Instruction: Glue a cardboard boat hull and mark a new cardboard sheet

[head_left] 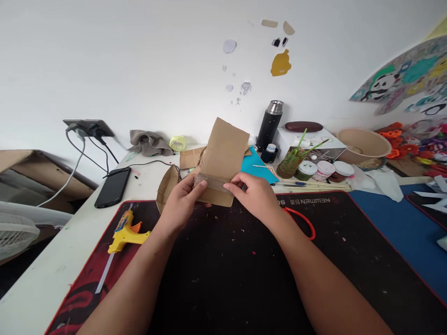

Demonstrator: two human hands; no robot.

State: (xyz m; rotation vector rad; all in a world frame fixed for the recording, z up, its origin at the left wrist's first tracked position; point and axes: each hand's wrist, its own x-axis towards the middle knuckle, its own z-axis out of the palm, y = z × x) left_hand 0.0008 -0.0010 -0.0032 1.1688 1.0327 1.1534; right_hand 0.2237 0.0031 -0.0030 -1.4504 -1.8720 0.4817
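Note:
A folded-looking piece of brown cardboard is held up above the mat, with a clear strip, perhaps tape, lying across its lower part. My left hand grips the cardboard's left side, the thumb pressing on the strip's left end and the fingers behind. At the strip's right end, my right hand pinches with thumb and index finger by the cardboard's edge. A curved cardboard piece stands just left of my left hand. Red-handled scissors lie partly hidden behind my right forearm.
On the black mat at left lies a yellow glue gun with a glue stick. A phone, a grey cloth and a tape roll sit behind. A black thermos and paint jars stand at the back right.

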